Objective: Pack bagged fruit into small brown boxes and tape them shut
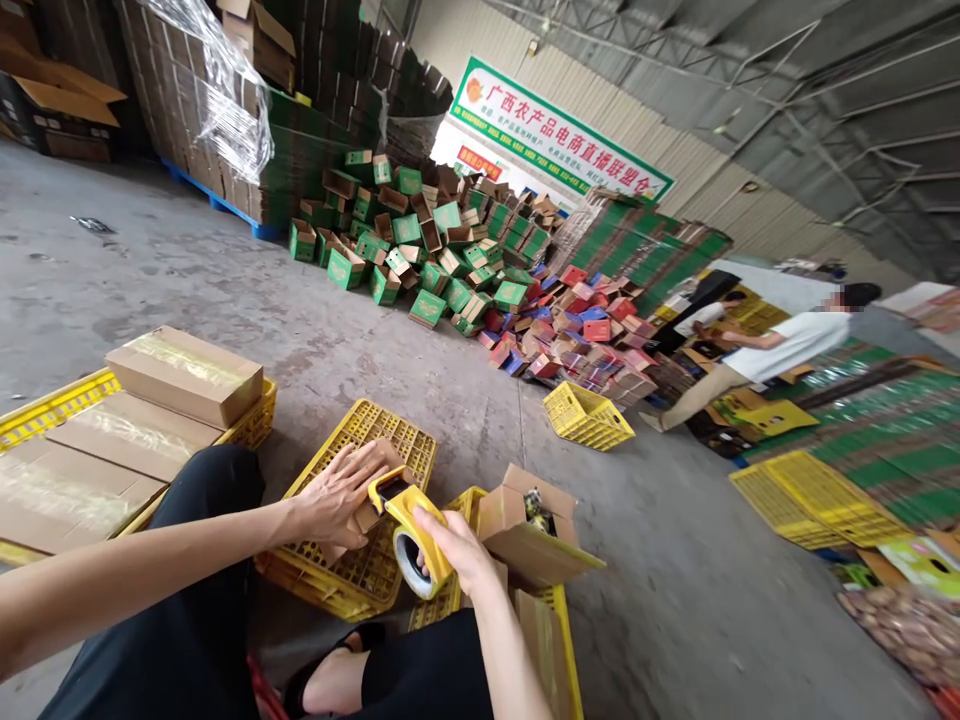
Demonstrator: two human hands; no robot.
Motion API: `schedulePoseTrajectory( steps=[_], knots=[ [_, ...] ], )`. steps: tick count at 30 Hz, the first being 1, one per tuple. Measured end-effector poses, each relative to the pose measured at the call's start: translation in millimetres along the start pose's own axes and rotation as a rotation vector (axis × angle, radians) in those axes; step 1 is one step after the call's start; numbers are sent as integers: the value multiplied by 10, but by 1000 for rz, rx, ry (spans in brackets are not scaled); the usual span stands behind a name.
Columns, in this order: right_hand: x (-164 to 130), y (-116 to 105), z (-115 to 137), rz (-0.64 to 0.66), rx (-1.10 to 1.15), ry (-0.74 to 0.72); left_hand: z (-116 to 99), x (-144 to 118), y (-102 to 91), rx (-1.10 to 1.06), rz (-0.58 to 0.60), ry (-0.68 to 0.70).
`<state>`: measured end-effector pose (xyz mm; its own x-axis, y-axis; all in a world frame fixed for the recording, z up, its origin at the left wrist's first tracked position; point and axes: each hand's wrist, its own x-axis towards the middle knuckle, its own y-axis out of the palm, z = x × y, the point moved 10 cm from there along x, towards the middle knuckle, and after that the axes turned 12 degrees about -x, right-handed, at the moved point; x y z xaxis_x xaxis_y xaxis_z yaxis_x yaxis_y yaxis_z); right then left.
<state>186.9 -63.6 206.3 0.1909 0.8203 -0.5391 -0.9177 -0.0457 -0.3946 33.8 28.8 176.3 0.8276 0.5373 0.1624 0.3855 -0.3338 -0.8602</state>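
My right hand (459, 548) is wrapped round the handle of a yellow tape dispenser (415, 512) that carries a roll of tape. The dispenser's front end is beside the fingers of my left hand (335, 502). That hand lies with its fingers stretched out on a small brown cardboard box (388, 457), covering much of it. Beneath the box is a yellow plastic crate (409, 430) with a grid surface. To the right of my right hand stands an open cardboard box (525, 540) with dark and yellowish items inside, partly hidden.
At left, a yellow crate (262, 410) holds taped cardboard boxes (187, 370). Another yellow crate (589, 415) sits on the floor ahead. Behind lie heaped green cartons (427, 308) and red cartons (596, 330). Two people (780, 350) are at the right, by stacked cartons.
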Motion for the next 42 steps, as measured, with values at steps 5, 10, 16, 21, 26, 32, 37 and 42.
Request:
schedulePoseTrajectory(
  steps=[5,10,16,21,26,32,37,42],
  knots=[
    [-62,-36,-18,-21,-38,0,-80,10,-68,-52,51,163],
    [-100,-75,-25,-11,-34,32,-72,16,-71,-56,54,242],
    [-143,-176,28,-14,-71,25,-25,42,-114,-73,50,295],
    [-323,-300,-96,40,-52,49,70,90,-125,-102,57,284],
    [-405,-325,-178,9,-35,59,70,73,-130,-85,73,264],
    [-432,-282,-314,-57,-22,90,-109,23,-88,-52,120,293],
    [-504,-291,-386,-157,12,120,-317,1,-41,-127,208,406],
    [-524,-188,-452,-96,41,75,-226,52,-108,-134,214,353]
  ],
)
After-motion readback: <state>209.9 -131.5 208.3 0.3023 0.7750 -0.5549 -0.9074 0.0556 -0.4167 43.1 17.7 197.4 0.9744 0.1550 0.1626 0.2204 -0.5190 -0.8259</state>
